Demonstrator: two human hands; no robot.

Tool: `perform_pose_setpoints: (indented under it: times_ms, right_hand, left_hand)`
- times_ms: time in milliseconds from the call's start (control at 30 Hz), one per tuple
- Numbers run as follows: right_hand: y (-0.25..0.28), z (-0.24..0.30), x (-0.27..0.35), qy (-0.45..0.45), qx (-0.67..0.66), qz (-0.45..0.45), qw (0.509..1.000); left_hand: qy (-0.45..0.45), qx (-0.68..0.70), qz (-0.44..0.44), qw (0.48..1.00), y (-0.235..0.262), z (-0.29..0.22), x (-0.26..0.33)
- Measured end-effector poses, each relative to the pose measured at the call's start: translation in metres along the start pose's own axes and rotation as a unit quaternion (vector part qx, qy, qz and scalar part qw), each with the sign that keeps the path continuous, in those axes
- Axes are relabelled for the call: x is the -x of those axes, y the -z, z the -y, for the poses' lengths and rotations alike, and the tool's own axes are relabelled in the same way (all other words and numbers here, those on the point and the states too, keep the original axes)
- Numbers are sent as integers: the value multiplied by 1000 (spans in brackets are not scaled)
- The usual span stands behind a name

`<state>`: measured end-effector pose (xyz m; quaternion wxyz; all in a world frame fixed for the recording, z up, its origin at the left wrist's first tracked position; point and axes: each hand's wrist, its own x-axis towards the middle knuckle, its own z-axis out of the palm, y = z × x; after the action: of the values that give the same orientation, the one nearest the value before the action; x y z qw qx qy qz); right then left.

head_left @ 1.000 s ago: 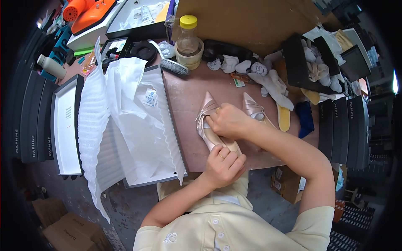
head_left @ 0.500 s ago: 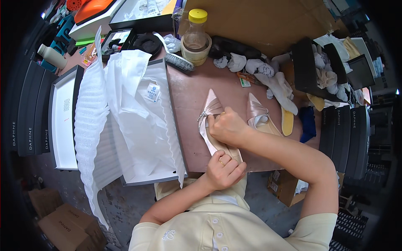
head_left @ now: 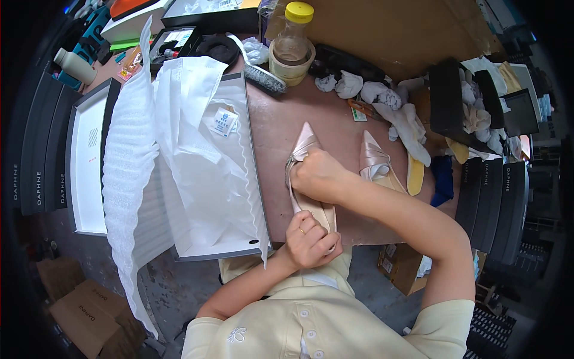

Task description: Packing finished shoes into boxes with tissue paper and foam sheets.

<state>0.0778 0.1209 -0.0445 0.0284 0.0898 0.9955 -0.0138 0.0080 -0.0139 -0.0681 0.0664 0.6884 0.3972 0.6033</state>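
Here, the left hand [head_left: 312,240] clamps its fingers on the heel end of a pink satin pointed-toe shoe [head_left: 305,141], while the fingertips of the right hand [head_left: 320,176] hide at its opening, so I cannot tell their grip. The shoe is at the near side of the table [head_left: 276,116], left of its mate [head_left: 374,157]; too strong pressing could crease the satin.

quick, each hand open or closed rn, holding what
Left hand: closed, holding the heel end of the pink shoe.
Right hand: closed at that shoe's front opening; whether it holds anything is hidden.
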Motion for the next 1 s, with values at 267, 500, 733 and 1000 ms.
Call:
perform_pose_setpoints:
  times_ms: [267,500,733,1000]
  right_hand:
    - [107,10,57,-285,59,-129,948]
    - [33,31,33,-277,-291,86,912]
    - [2,17,-5,-408,-287,147,855]
    - [-5,6,17,-353,-373,93,853]
  left_hand:
    - [-7,-17,7,1000,-7,-4,0]
    - [-8,11,2,1000,-26,-5,1]
    - [11,14,15,1000,-29,-6,4]
    - [49,48,95,993,-32,-17,1]
